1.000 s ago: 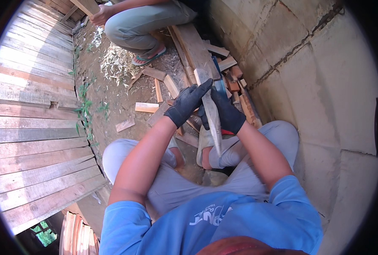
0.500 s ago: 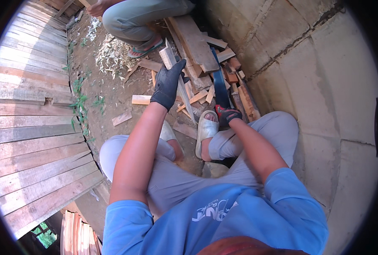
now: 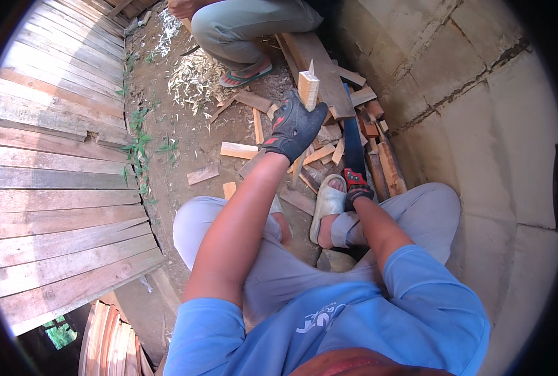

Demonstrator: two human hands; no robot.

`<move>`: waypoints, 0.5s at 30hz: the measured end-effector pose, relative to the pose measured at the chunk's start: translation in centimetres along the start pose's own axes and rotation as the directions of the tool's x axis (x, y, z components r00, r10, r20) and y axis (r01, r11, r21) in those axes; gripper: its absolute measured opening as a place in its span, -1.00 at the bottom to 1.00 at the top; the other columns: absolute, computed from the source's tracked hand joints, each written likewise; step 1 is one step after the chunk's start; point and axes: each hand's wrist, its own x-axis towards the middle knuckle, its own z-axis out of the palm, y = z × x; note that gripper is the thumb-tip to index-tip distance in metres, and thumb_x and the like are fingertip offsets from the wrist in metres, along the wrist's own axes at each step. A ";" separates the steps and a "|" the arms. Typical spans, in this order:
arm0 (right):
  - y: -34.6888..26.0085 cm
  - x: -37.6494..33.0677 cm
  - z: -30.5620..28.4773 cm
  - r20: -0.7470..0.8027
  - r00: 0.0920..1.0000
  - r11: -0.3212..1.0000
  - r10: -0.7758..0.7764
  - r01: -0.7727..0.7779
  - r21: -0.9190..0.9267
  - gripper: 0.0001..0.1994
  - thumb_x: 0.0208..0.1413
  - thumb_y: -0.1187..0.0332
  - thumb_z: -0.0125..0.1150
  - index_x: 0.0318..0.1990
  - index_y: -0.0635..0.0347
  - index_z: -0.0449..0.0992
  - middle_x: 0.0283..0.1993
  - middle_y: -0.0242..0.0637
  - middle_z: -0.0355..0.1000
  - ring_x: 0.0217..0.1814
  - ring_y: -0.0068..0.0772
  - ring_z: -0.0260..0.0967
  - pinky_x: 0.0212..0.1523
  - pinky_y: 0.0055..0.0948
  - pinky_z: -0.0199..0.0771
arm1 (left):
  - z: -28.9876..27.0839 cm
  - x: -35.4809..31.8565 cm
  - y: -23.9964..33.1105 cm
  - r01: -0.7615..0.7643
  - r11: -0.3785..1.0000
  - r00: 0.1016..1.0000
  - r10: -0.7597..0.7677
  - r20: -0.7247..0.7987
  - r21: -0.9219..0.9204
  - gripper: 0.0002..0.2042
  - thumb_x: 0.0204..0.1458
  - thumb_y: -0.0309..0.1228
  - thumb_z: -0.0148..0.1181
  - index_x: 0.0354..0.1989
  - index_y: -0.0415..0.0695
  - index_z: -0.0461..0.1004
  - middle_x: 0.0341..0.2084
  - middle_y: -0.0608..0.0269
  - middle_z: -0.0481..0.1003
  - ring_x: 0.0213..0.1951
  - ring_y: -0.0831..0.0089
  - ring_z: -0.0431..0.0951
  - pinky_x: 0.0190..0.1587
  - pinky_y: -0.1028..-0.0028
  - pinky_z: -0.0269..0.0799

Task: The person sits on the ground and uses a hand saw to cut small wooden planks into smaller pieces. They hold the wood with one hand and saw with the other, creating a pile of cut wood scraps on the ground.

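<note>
Bare dirt ground [image 3: 185,135] fills the centre of the frame, strewn with offcuts and shavings; weathered wooden planks [image 3: 53,188] occupy the left side, and a block wall [image 3: 479,125] the right. At centre frame the left hand [image 3: 293,125], in a dark glove, has its fingers clenched around a pale wooden block [image 3: 308,88], holding it upright and raised above the scrap pile [image 3: 348,135]. Lower and to the right, the right hand [image 3: 357,188], in a red and black glove, grasps the handle of a long dark blade [image 3: 353,145], which points up-frame and lies low beside the sandalled foot [image 3: 329,203]. Blade and block are apart; judged from this, the step in hand is positioning the block for a cut. The next move likely calls for steadying the block, then bringing the blade onto it clear of the left fingers. At the top of the frame a second person [image 3: 247,31] crouches near the shavings [image 3: 194,78].
</note>
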 end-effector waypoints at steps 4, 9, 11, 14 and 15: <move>-1.7 -1.8 2.5 -0.111 0.994 0.964 -0.003 -0.026 -0.263 -0.28 0.31 -0.07 0.06 0.61 -0.21 0.14 0.66 -0.15 0.08 0.65 -0.01 0.12 0.52 0.01 0.23 | -0.4 -0.5 -0.2 -0.050 0.996 0.999 0.051 0.010 -0.070 -0.36 0.11 0.04 0.29 0.14 -0.30 0.45 -0.03 -0.29 0.60 0.08 -0.24 0.60 0.15 0.02 0.49; -2.2 -6.8 -2.8 -0.074 0.997 0.957 -0.027 0.005 -0.290 -0.46 0.36 0.08 0.02 0.45 -0.08 0.42 0.42 -0.24 0.46 0.55 -0.12 0.29 0.41 0.05 0.30 | -1.1 -0.4 0.8 -0.087 0.996 0.996 0.087 0.013 -0.009 -0.42 0.01 -0.06 0.32 0.09 -0.26 0.48 -0.02 -0.30 0.59 0.05 -0.25 0.61 0.11 -0.03 0.52; -1.4 -7.3 -3.8 -0.135 0.990 0.976 0.032 -0.060 -0.211 -0.43 0.34 0.07 0.04 0.49 -0.13 0.38 0.39 -0.24 0.48 0.52 -0.12 0.33 0.38 0.04 0.34 | -0.4 -0.1 1.7 -0.119 0.992 0.992 0.117 0.042 0.047 -0.42 0.01 -0.06 0.33 0.09 -0.25 0.48 -0.03 -0.28 0.59 0.05 -0.24 0.61 0.09 -0.03 0.54; -2.9 -15.7 -10.4 -0.295 0.947 0.991 -0.128 0.130 -0.012 -0.44 0.24 -0.02 0.20 0.40 -0.22 0.48 0.31 -0.13 0.54 0.35 -0.02 0.50 0.33 0.04 0.44 | 1.3 0.9 0.8 -0.173 0.980 0.985 0.172 0.022 0.096 -0.42 0.01 -0.07 0.32 0.10 -0.26 0.48 -0.04 -0.28 0.60 0.05 -0.23 0.62 0.08 -0.03 0.55; -2.8 -15.7 -11.2 -0.296 0.950 0.990 -0.098 0.125 0.072 -0.45 0.22 -0.06 0.20 0.35 -0.19 0.52 0.28 -0.10 0.55 0.34 0.01 0.50 0.31 0.01 0.46 | 2.1 1.3 1.2 -0.187 0.972 0.982 0.181 0.058 0.139 -0.42 0.02 -0.05 0.33 0.09 -0.25 0.50 -0.03 -0.29 0.61 0.05 -0.22 0.62 0.09 -0.03 0.55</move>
